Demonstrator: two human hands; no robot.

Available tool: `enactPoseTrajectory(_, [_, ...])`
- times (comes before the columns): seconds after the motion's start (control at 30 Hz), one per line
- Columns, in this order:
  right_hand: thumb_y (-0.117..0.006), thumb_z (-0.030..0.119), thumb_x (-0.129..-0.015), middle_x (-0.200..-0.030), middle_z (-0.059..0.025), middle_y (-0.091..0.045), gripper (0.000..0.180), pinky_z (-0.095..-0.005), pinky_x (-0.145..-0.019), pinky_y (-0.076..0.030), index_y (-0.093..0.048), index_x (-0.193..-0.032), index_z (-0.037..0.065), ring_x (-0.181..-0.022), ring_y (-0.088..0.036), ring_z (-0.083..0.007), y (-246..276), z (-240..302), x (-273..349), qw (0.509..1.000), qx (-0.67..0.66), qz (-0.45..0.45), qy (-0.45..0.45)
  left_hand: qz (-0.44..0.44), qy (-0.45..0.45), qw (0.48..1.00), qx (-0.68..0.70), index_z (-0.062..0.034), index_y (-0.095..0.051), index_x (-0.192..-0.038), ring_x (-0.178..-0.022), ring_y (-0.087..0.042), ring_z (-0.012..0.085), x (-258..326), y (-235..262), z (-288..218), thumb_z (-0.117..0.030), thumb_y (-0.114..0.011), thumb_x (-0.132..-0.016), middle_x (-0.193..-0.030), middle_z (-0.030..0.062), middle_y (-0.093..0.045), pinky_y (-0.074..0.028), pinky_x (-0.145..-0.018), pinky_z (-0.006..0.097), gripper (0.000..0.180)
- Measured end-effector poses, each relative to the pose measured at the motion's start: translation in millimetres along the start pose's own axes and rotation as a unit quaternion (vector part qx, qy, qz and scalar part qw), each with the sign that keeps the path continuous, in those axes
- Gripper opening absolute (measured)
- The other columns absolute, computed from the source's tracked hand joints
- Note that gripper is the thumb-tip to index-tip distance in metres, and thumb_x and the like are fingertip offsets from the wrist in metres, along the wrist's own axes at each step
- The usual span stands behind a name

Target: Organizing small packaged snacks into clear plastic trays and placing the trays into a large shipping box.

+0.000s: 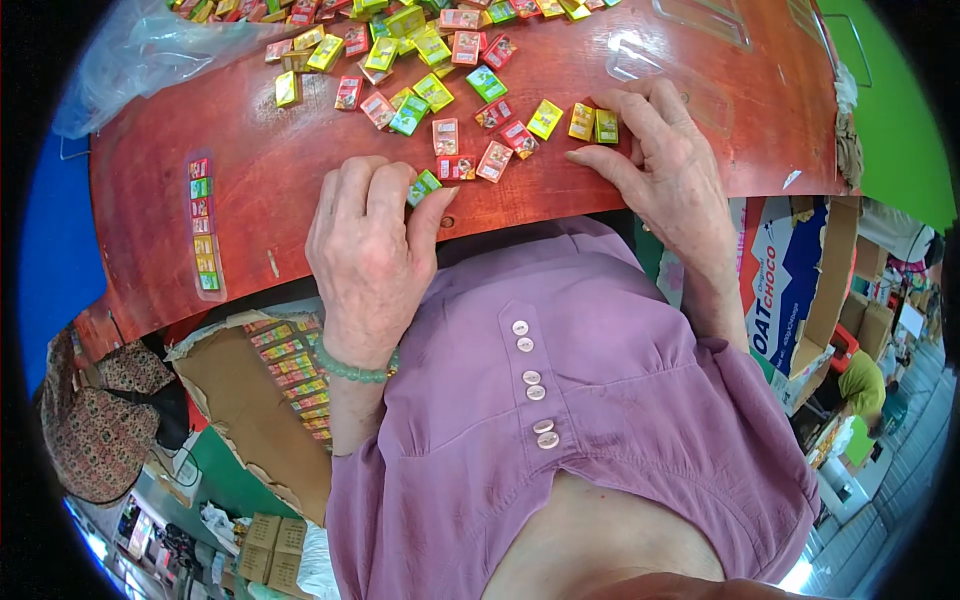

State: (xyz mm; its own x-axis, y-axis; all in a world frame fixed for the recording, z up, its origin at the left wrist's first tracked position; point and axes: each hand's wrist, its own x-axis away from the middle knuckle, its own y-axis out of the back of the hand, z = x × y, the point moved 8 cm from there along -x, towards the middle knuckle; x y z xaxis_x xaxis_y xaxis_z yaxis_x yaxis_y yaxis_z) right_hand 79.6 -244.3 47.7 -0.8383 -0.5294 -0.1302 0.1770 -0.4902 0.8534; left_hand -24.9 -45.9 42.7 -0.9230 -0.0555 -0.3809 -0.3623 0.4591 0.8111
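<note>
My left hand [365,245], with a green bead bracelet [352,371] at the wrist, pinches a small green box [423,188] between thumb and fingers near the table's front edge. To the right, my right hand [665,150] is open, its thumb and forefinger apart on either side of two small yellow boxes [582,122] standing side by side. Between my hands lie loose little boxes, among them a red box [456,168], a pink box [494,161] and a yellow box [544,119].
A heap of small coloured boxes [405,45] covers the far side of the red table [285,190], beside a clear plastic bag [160,70]. A filled clear tray [207,283] lies at left; clear plastic trays [690,95] lie far right. An open carton [240,400] below holds packed rows.
</note>
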Motion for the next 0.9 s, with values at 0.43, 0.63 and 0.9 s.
enactPoseTrajectory(0.43, [-0.070,0.011,-0.091,-0.106,-0.0134,-0.059,0.027,-0.0412,-0.078,-0.054,-0.064,-0.116,0.003,-0.095,-0.065,-0.0333,-16,16,2,0.993,-0.026,0.105,0.054,-0.022,0.004,1.000,0.017,0.0006,-0.064,-0.115,-0.090,-0.064,0.0308,2,-9,-9,-0.023,-0.085,-0.079,-0.102,0.0135,-0.060,-0.054,-0.071,0.041,0.048])
enactPoseTrajectory(0.63, [-0.070,0.011,-0.090,-0.106,-0.0139,-0.059,0.028,-0.0425,-0.078,-0.053,-0.064,-0.116,0.003,-0.093,-0.064,-0.0353,-24,25,0,0.993,-0.042,0.088,0.073,-0.015,0.025,1.000,-0.012,-0.0005,-0.065,-0.114,-0.092,-0.062,0.0296,-8,-16,-19,-0.028,-0.084,-0.079,-0.106,0.0120,-0.059,-0.055,-0.073,0.040,0.048])
enactPoseTrajectory(0.9, [-0.072,0.014,-0.089,-0.105,-0.0145,-0.058,0.034,-0.0423,-0.080,-0.052,-0.064,-0.121,0.006,-0.094,-0.064,-0.0356,-20,30,-17,0.988,-0.025,0.120,0.095,-0.007,0.012,1.000,-0.004,-0.0010,-0.066,-0.112,-0.090,-0.060,0.0281,-11,-15,-21,-0.021,-0.082,-0.079,-0.106,0.0100,-0.058,-0.053,-0.074,0.039,0.041])
